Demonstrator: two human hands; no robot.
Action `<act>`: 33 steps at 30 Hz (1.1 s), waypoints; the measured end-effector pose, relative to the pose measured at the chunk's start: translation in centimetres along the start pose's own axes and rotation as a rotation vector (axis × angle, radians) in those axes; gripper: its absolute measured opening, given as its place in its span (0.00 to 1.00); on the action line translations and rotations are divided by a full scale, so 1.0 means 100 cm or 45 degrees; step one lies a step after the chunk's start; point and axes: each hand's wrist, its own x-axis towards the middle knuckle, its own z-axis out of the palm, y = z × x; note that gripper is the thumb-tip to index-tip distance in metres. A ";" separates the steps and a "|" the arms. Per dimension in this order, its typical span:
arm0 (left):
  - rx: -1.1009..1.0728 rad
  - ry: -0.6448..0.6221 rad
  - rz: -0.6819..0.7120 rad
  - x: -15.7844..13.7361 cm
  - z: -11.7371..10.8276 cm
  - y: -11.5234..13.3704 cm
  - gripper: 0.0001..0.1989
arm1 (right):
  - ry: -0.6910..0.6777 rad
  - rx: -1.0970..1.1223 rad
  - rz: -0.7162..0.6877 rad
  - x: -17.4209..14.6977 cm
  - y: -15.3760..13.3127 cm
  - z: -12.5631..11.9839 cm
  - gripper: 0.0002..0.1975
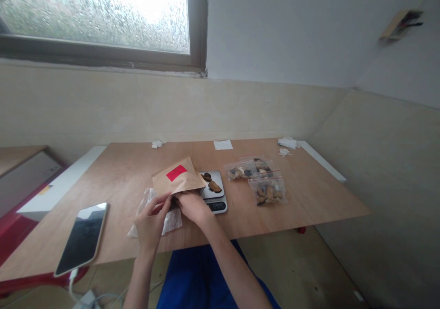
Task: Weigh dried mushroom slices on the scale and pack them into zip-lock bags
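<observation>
A brown paper bag (192,178) with a red label lies tilted, its opening toward me. My left hand (153,215) pinches the edge of that opening between thumb and fingers. Into the opening reaches my right hand (193,206); its fingers are hidden inside, and so is anything they may hold. Just right of the bag is a digital kitchen scale (220,204), partly covered by the bag and hand. Brown dried pieces that look like mushroom (215,186) rest on its plate. Under my left hand lies a crumpled clear plastic bag (172,224).
Several clear zip bags (268,193) of dried pieces lie right of the scale. A tablet or large phone (82,238) with a white cable sits at the front left. White paper (223,145) and tissue scraps (288,142) lie along the wooden table's (309,194) back edge.
</observation>
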 end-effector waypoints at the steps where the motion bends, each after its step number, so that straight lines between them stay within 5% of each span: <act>1: -0.003 -0.003 0.003 0.000 0.000 0.000 0.13 | -0.045 -0.047 -0.014 -0.002 -0.001 -0.001 0.18; 17: 0.070 0.062 0.063 0.007 -0.005 0.004 0.14 | 0.149 -0.172 -0.194 -0.024 -0.012 -0.014 0.20; 27: 0.037 0.078 -0.027 0.010 -0.001 0.006 0.14 | 0.580 0.569 -0.038 -0.040 -0.019 -0.039 0.15; 33: 0.058 0.208 -0.127 0.015 -0.001 0.009 0.14 | 0.742 0.891 0.238 -0.047 0.013 -0.042 0.13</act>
